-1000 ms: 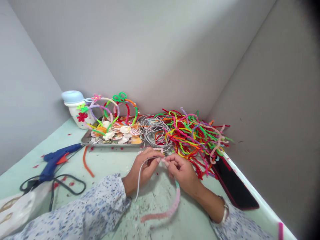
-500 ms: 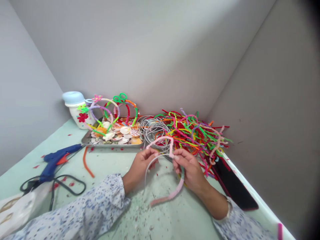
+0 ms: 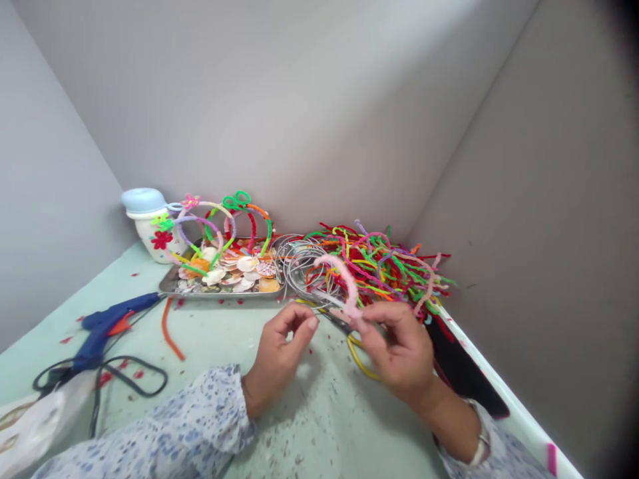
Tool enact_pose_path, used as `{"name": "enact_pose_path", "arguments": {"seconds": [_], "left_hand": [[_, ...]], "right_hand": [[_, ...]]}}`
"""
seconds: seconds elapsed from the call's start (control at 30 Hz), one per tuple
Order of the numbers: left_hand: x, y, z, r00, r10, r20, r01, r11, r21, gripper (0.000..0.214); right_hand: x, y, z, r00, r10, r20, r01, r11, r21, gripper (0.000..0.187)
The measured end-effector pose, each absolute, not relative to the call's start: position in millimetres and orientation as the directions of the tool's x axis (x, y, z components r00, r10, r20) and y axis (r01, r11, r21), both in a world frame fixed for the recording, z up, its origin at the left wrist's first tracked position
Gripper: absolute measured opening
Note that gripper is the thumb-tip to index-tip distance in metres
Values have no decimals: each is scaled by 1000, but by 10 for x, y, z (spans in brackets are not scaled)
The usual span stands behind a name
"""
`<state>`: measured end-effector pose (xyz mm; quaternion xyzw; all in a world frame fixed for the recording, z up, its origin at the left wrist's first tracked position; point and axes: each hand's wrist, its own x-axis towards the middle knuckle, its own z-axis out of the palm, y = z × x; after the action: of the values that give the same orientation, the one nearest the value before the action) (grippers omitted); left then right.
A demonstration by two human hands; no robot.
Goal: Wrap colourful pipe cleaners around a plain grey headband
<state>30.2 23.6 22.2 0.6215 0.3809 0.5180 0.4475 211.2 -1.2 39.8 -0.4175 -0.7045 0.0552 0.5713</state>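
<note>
My right hand pinches a curved pink fuzzy piece, which looks like a headband wrapped in pipe cleaner. A pale, narrow strip juts out leftward below the curve. The rest of the piece is hidden by my fingers. My left hand is apart from it, over the table, fingers curled with thumb and forefinger close together and nothing visible between them. Beneath my right hand lie scissors with yellow handles, partly covered.
A metal tray of seashells holds finished colourful headbands. Beside it are coiled wire hoops and a heap of pipe cleaners. A blue glue gun with its cord, an orange strip and a white bottle are left.
My left hand has let go of the pink piece and drawn slightly away. My right hand has turned the headband, so its curve now points up and left.
</note>
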Motion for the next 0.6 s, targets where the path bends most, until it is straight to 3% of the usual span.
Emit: {"name": "enact_pose_path", "arguments": {"seconds": [0.1, 0.2, 0.47, 0.6], "left_hand": [[338, 197, 189, 305, 918, 256, -27, -260, 965, 18], [354, 201, 151, 356, 912, 205, -74, -192, 979, 17], [365, 168, 143, 342, 928, 148, -138, -106, 985, 18], [371, 100, 151, 321, 933, 159, -108, -131, 985, 19]], "right_hand": [[2093, 28, 201, -252, 518, 817, 617, 737, -277, 24], [2077, 73, 48, -370, 494, 787, 650, 743, -161, 22], [2006, 37, 20, -400, 503, 766, 636, 754, -164, 22], [2036, 9, 49, -482, 429, 764, 605, 794, -64, 22]]}}
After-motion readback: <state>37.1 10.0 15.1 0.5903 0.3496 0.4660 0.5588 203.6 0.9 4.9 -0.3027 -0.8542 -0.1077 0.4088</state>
